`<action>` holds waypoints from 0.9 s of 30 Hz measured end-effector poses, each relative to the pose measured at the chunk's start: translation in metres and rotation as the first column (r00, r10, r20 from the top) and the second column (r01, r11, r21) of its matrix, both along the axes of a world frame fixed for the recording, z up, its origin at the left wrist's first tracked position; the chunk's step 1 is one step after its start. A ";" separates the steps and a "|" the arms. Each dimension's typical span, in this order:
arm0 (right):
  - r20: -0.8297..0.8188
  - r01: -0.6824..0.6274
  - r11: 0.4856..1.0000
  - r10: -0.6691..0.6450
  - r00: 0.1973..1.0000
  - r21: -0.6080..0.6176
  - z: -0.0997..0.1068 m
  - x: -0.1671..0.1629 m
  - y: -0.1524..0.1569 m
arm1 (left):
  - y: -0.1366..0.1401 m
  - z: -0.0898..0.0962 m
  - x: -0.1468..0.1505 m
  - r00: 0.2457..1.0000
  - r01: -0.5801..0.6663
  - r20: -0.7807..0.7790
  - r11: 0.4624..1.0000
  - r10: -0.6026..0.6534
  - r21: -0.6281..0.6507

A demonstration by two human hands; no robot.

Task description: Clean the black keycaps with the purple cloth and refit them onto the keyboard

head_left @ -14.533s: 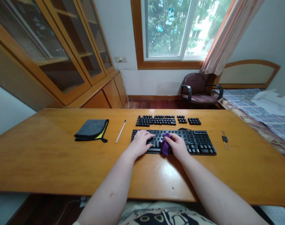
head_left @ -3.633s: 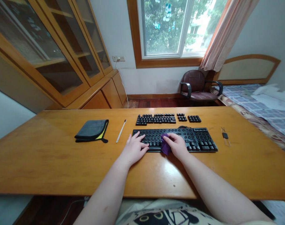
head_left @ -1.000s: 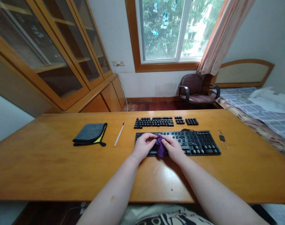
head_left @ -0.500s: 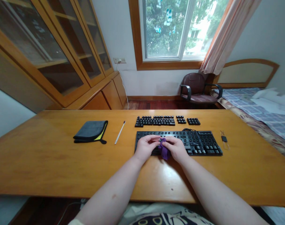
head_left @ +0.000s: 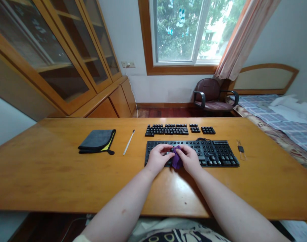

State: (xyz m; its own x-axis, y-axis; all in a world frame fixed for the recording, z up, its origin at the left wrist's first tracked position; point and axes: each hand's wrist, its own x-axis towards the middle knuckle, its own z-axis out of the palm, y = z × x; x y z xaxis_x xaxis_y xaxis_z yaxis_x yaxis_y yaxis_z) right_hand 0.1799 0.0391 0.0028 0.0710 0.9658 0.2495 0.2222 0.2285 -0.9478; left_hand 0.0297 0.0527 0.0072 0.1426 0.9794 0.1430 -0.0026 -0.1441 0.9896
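I see the 2 hands meeting just below the center of the frame, over the black keyboard (head_left: 217,153), which lies on the wooden desk (head_left: 55,174). The right hand (head_left: 191,158) is closed, its thumb and fingers pinching a bunched purple cloth (head_left: 177,162) that hangs down across the keyboard's front edge. The left hand (head_left: 157,157) comes in from the other side with curled fingers, the tips right at the cloth; I cannot tell from here whether they grip it or some small thing. Around the hands I make out rows of small switches without caps, while larger caps sit on the keyboard's lower right part. Above it in the frame, my view shows loose black keycaps (head_left: 168,129) laid out in rows, with 2 smaller groups to their right. At right of center I have a thin wire tool (head_left: 240,149) with a dark middle; at left of center, a slim white brush (head_left: 128,143) lies aslant, and farther left is a folded gray cloth (head_left: 96,139) with a yellow lining. A maroon armchair (head_left: 210,92) stands beyond the desk at upper right
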 end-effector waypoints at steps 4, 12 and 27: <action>-0.045 -0.011 1.000 0.010 0.999 -0.017 0.000 0.002 0.002 | 0.002 0.004 -0.002 0.995 0.048 0.091 0.997 -0.042 -0.065; -0.055 -0.084 0.995 0.081 0.995 -0.047 0.005 0.001 -0.001 | 0.004 0.003 -0.002 0.987 0.104 0.130 0.990 -0.091 -0.093; -0.021 -0.054 0.999 0.054 0.998 0.002 0.005 0.001 0.000 | 0.003 0.009 -0.006 0.989 0.128 0.071 0.991 -0.130 0.032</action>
State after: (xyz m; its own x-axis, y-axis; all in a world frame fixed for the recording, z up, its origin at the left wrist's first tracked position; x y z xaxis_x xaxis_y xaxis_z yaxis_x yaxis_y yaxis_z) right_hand 0.1813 0.0391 0.0075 0.0240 0.9679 0.2501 0.1893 0.2412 -0.9518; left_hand 0.0233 0.0552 0.0161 0.2555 0.9491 0.1840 -0.0953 -0.1647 0.9817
